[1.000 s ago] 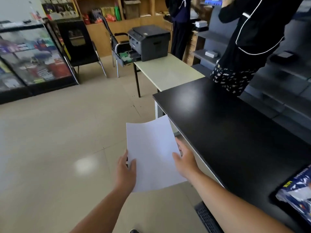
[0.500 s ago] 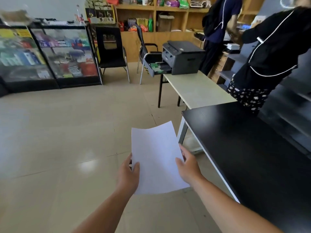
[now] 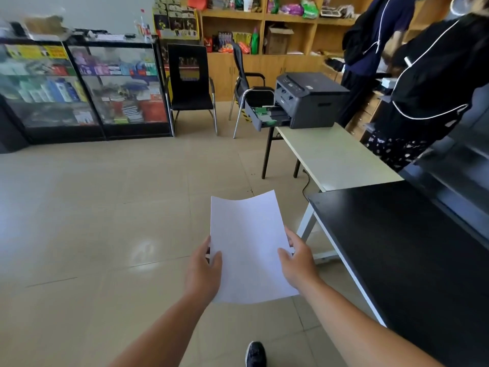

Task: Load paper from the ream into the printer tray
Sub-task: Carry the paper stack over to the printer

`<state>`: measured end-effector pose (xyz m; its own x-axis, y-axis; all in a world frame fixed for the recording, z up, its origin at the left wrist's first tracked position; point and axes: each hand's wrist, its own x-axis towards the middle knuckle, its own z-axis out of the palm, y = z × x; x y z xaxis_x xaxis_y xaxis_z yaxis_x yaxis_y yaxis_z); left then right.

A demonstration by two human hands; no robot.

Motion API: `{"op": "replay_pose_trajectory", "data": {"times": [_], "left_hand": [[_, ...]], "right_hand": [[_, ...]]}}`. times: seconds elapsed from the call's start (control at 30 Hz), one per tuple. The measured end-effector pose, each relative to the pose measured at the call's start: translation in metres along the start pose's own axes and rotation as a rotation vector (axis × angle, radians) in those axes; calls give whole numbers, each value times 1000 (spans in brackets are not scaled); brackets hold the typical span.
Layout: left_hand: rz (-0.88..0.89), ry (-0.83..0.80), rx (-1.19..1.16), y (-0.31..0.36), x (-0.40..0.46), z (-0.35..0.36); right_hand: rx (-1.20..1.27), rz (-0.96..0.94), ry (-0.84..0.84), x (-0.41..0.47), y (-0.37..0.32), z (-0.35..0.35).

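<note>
Matt white paper (image 3: 246, 242) in my hands; glossy floor tiles (image 3: 105, 207); smooth black desk (image 3: 412, 247); wood shelves (image 3: 291, 19).

I see bare floor (image 3: 132, 202) open ahead toward the printer (image 3: 309, 100), whose tray (image 3: 266, 116) juts over the pale table's (image 3: 333, 157) end. The black desk (image 3: 412, 247) walls my right (two chairs (image 3: 191, 86) stand behind the tray).

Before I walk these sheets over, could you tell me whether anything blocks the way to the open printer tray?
Nothing visible does. The paper faces bare floor up to the tray, which juts open off the light table; chairs stand left.
</note>
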<state>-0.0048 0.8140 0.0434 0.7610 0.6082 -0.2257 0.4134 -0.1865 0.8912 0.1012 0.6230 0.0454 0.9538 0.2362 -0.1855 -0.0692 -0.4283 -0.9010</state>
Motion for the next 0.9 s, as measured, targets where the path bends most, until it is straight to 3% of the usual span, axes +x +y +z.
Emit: {"op": "replay_pose_trajectory", "data": {"times": [0.57,0.9], "left_hand": [[-20,95,27,79,168,51],[-60,97,3,90,276,56]], "right_hand": [[69,0,-71,205,-33,-12],[29,22,-91,306,-54,21]]}}
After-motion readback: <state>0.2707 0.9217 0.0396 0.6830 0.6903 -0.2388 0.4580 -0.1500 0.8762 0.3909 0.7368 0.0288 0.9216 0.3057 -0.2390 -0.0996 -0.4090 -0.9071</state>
